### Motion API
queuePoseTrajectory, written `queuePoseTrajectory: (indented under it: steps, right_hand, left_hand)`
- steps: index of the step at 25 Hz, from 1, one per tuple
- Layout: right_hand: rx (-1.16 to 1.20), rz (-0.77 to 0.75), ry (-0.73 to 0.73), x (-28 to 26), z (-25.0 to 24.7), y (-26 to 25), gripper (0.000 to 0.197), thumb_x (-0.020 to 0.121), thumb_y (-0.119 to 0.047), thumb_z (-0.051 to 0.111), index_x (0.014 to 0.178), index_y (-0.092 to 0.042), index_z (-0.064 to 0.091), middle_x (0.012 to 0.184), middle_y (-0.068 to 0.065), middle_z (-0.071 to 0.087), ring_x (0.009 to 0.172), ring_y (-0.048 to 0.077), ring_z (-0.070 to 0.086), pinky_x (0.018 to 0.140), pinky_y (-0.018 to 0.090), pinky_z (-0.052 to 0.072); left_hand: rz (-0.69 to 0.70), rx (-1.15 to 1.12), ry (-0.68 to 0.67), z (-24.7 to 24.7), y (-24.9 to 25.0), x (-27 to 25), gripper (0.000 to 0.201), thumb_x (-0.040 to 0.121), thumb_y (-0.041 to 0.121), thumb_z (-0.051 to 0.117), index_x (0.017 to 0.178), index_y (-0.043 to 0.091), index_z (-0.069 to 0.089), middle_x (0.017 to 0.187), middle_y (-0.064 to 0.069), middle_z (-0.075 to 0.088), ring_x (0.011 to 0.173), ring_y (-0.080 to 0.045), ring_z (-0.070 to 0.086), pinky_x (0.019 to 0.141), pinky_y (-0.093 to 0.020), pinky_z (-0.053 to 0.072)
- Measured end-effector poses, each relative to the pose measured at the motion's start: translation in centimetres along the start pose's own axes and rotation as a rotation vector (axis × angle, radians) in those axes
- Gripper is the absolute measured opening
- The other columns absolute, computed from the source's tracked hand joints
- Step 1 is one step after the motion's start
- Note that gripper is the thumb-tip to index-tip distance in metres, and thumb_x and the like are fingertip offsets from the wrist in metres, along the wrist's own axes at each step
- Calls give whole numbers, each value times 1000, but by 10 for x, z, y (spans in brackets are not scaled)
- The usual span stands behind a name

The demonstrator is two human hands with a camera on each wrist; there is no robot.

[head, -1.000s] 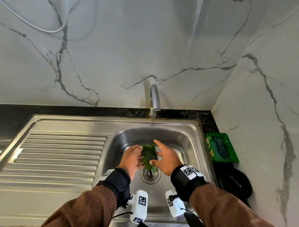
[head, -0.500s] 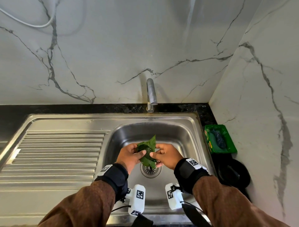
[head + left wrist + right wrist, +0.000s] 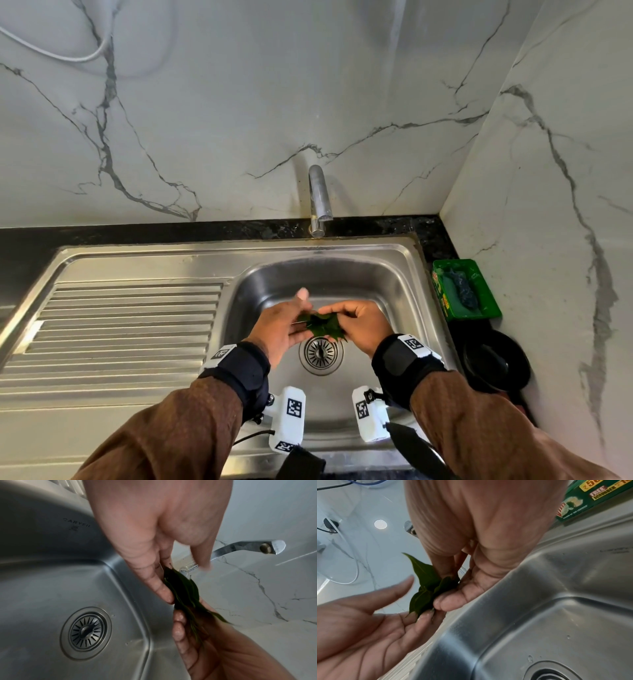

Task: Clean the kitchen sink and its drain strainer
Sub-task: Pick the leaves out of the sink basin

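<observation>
Sink (image 3: 404, 274): steel basin, drainboard to its left, tap (image 3: 320, 198) at the back wall. Drain strainer (image 3: 321, 353): seated in the basin floor, directly below and slightly nearer the person than both hands; looks free of debris. Leaves (image 3: 322, 325): dark green bunch, held above the strainer between the two hands. Right hand (image 3: 359, 325): thumb and curled fingers pinch the bunch. Left hand (image 3: 281, 325): fingers straight, palm turned toward the leaves, fingertips touching them from the left. Judgement: the right hand carries the bunch, so removal likely goes rightward, out of the basin. Green box (image 3: 462, 289): on the counter, right of the sink.
</observation>
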State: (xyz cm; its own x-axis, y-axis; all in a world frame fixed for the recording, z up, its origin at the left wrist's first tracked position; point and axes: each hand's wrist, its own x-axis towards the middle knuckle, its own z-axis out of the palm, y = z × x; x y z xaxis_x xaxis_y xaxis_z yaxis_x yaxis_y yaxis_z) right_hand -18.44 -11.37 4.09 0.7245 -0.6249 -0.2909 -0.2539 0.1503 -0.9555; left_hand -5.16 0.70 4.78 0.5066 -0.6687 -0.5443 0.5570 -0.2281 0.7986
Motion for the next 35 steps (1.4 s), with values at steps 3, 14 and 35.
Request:
queuePoseTrajectory:
  steps: [3, 14, 35]
  right_hand:
    - [-6, 19, -7, 0, 0, -3, 34, 88, 9, 48, 94, -6, 78, 83, 4, 77, 67, 12, 71, 58, 18, 53]
    - [20, -45, -98, 1, 3, 7, 22, 87, 2, 69, 100, -14, 75, 91, 13, 77, 84, 27, 75, 71, 32, 61]
    - [-142, -34, -24, -13, 12, -2, 18, 82, -7, 77, 93, -21, 77, 88, 7, 78, 83, 22, 75, 86, 42, 60]
  left_hand:
    - [61, 121, -31, -3, -3, 1, 29, 82, 1, 74, 110, 4, 65, 114, -25, 67, 99, -30, 70, 89, -40, 57]
    - [177, 235, 4, -2, -6, -2, 34, 76, -9, 76, 105, 8, 67, 100, -12, 72, 93, -22, 70, 80, -31, 59]
    - [258, 343, -47, -12, 0, -11, 35, 71, -11, 79, 102, 1, 68, 92, -11, 70, 84, -16, 67, 68, -17, 55]
